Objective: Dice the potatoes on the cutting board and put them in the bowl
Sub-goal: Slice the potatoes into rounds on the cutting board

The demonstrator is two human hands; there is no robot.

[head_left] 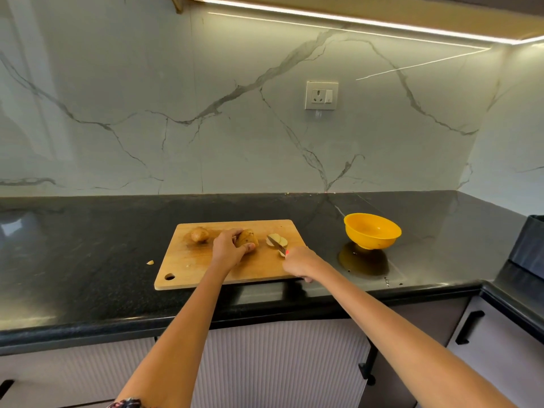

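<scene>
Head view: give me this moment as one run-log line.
left hand holds potato | right hand holds knife at slices | spare potato on board | bowl empty

Both forearms stretched forward; left hand (228, 249) curled, thumb out to the right (palm down); right hand (299, 262) closed in a fist.

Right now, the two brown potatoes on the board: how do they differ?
The left potato lies untouched near the board's far left corner; the middle potato is gripped by the left hand. The left potato looks whole; the middle potato has slices lying beside it. Both are unpeeled, on the cutting board.
</scene>
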